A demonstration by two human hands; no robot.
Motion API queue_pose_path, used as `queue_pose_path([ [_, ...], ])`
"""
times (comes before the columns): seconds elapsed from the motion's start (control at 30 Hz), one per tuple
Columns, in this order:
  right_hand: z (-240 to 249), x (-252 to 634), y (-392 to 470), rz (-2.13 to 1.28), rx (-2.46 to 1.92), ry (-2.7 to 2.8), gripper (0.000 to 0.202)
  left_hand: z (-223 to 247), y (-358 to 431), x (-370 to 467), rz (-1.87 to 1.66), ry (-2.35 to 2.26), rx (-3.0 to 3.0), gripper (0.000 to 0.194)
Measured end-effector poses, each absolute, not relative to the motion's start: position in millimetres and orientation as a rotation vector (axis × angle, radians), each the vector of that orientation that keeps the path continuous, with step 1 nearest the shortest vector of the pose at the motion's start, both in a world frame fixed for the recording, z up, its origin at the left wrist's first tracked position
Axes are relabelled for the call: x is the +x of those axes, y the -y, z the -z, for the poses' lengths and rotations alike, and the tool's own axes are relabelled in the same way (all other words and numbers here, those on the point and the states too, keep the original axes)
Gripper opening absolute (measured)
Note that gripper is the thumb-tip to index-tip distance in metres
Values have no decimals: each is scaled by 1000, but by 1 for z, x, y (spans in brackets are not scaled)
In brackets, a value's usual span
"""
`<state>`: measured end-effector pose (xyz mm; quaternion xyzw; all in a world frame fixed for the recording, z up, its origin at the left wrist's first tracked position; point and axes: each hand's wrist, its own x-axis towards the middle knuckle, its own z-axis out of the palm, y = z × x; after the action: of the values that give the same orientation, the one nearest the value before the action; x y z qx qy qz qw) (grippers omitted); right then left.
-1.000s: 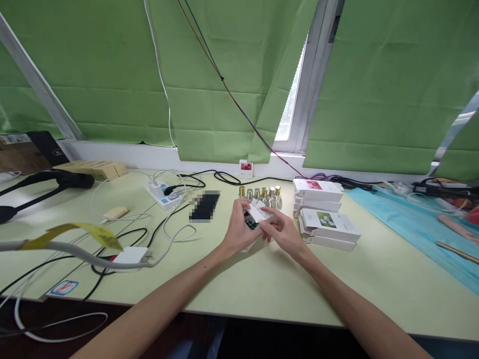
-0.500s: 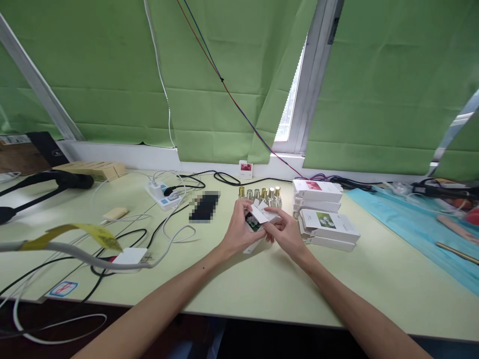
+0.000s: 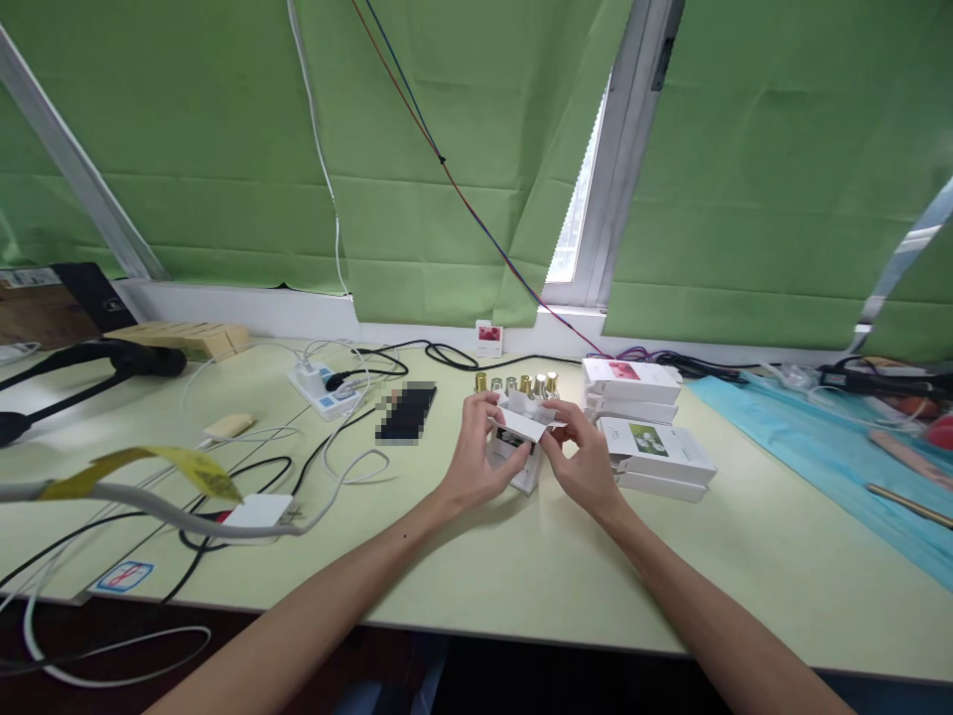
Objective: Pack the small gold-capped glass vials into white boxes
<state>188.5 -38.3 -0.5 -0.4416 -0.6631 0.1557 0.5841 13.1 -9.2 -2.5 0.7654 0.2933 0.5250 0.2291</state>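
A small white carton point(image 3: 524, 477) with a dark floral picture on its front stands tilted between my hands, its white top flaps sticking up and outward. My left hand point(image 3: 476, 452) is closed around the carton's left side, thumb across the front. At the upper right of the same carton, the fingers of my right hand point(image 3: 585, 457) pinch the flaps, thumb near the front edge. What the carton contains cannot be seen. Just behind my hands stands a row of several small glass bottles point(image 3: 497, 385) with gold and silver caps, their lower parts mostly hidden.
White cartons point(image 3: 655, 452) with flower pictures lie stacked to the right, more cartons point(image 3: 629, 382) behind them. A single carton point(image 3: 489, 340) stands by the wall. Left are a phone point(image 3: 406, 412), a power strip point(image 3: 328, 389) and tangled cables. Blue sheeting point(image 3: 804, 447) covers the right side.
The carton has turned more upright, its front now facing me and its flaps higher. My right hand has shifted slightly right and its fingers have moved to the carton's upper right.
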Motion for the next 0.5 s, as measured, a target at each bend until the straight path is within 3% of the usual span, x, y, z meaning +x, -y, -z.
queue_pose_path([
  [0.17, 2, 189, 39, -219, -1035, 1649, 27, 1, 10, 11, -1518, -829, 2033, 19],
  [0.5, 0, 188, 39, -238, -996, 1657, 32, -2, 8, 14, -1678, -930, 1919, 27],
])
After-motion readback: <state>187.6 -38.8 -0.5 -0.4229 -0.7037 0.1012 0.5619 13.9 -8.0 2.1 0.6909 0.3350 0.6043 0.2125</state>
